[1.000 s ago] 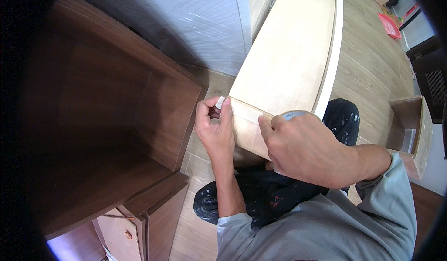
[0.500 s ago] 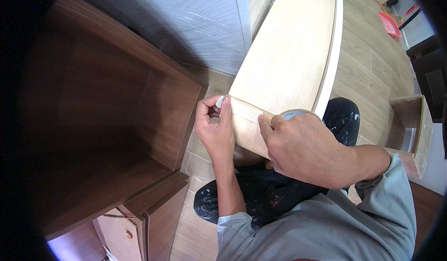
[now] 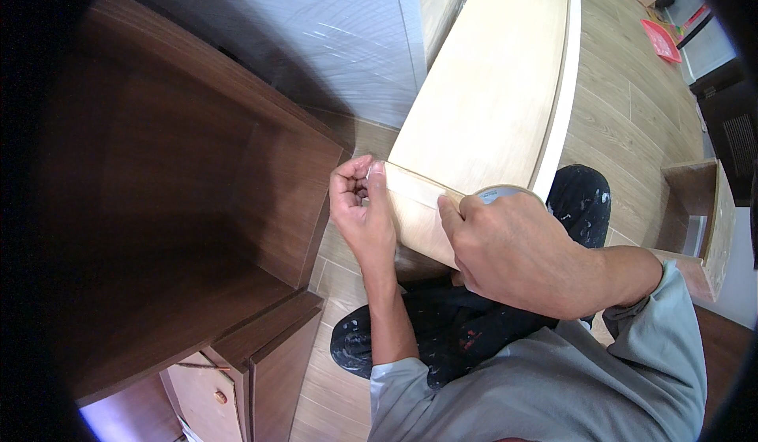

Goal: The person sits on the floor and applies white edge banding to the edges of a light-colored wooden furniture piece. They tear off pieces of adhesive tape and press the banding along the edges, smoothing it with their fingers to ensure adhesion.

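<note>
A pale strip of masking tape (image 3: 414, 187) runs across the light wooden board (image 3: 489, 87), just on the near side of a thin groove. At the board's left edge, my left hand (image 3: 365, 209) is closed, its thumb and fingers pinching the tape's end, which is mostly hidden. My right hand (image 3: 525, 252) grips the tape roll (image 3: 497, 192) on the right part of the board; only the roll's far rim and inner ring show above the knuckles. The right index finger presses down at the strip's right end.
To the left stands a dark brown open cabinet (image 3: 276, 166), with a small door (image 3: 207, 398) below. A plastic-covered grey-blue surface (image 3: 339, 39) lies beyond it. An open wooden box (image 3: 695, 229) sits at right on the plank floor (image 3: 624, 118), with a red dustpan (image 3: 661, 41) farther off.
My left fingers have curled slightly up and left at the board's edge, and the loose white tape end shows less. The right hand and the roll have stayed put.
</note>
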